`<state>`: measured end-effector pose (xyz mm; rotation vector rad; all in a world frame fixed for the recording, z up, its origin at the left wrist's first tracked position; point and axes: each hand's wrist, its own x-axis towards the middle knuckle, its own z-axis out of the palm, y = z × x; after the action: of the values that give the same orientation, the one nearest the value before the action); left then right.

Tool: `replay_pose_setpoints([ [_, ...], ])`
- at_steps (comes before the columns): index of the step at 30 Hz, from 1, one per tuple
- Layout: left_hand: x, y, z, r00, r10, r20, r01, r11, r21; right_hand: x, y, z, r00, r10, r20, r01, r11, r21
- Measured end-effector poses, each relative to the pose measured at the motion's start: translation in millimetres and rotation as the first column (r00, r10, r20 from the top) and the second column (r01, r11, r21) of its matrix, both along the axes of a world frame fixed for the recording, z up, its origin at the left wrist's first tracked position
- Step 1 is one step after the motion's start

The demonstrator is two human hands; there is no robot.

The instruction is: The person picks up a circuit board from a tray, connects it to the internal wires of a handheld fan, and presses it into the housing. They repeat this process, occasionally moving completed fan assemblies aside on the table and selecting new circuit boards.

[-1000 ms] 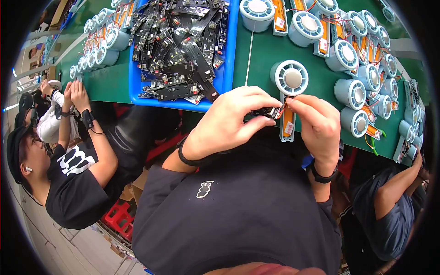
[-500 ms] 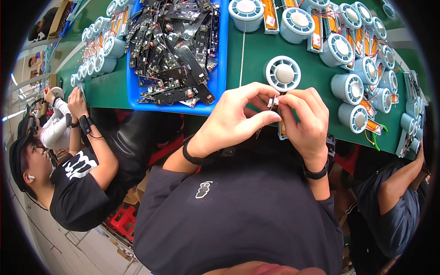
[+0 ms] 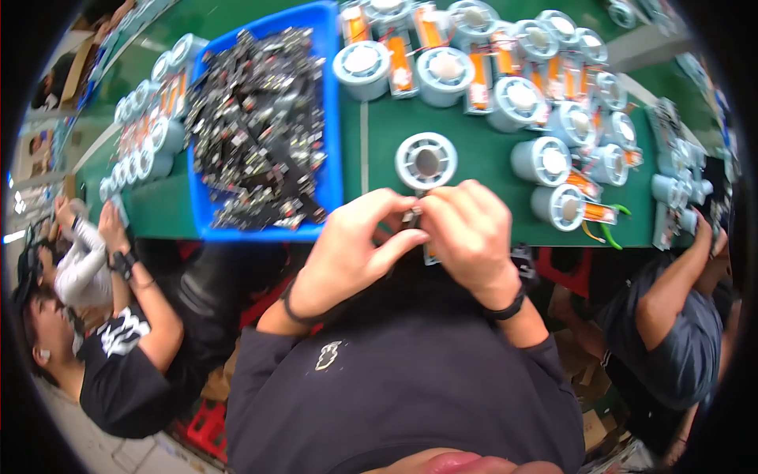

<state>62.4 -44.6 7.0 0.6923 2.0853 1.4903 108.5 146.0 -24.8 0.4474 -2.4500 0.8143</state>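
Both my hands meet over the front edge of the green table. My left hand is closed in a pinch on a small dark circuit board with a whitish connector, mostly covered by the fingers. Against that connector, the fingertips of my right hand are pressed together; what they grip is hidden. Just beyond the fingers stands a light blue round housing with a slotted ring and a greyish centre. Below my hands, a bit of an orange-and-silver strip peeks out.
A blue bin heaped with black circuit boards stands at left. Several blue housings with orange strips and wires crowd the right. A green-handled tool lies by the table edge. Co-workers sit left and right.
The whole view has shifted, so the table and bin appear further left and lower. My hands stay together at the circuit board, with my right fingers now bunched closer over it.
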Motion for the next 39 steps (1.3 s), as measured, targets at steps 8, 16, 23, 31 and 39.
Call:
replay_pose_setpoints([
  [8, -0.7, -2.6, -8.8, 0.991, 0.067, -0.118, -0.073, 0.996, -0.044, 4.3, -7.2, 2.8, 0.995, -0.092, 0.046, 0.093, 0.995, -0.019],
  [16, 1.8, -1.7, -12.8, 0.998, 0.065, 0.025, -0.066, 0.998, 0.026, 3.9, 0.1, -0.2, 0.998, -0.062, 0.004, 0.063, 0.992, -0.108],
  [23, -1.3, 0.2, -17.7, 0.998, 0.065, 0.020, -0.066, 0.997, 0.051, 4.1, -3.3, -3.0, 0.994, -0.094, -0.051, 0.090, 0.993, -0.075],
  [31, -5.3, -1.1, -19.8, 0.997, 0.074, 0.021, -0.076, 0.994, 0.076, 1.7, -7.6, -3.9, 0.991, -0.108, -0.073, 0.105, 0.993, -0.052],
  [39, -15.9, -3.3, -9.4, 1.000, -0.001, 0.013, 0.000, 0.998, 0.069, -6.8, 7.8, 9.0, 0.999, 0.032, -0.017, -0.033, 0.999, -0.016],
])
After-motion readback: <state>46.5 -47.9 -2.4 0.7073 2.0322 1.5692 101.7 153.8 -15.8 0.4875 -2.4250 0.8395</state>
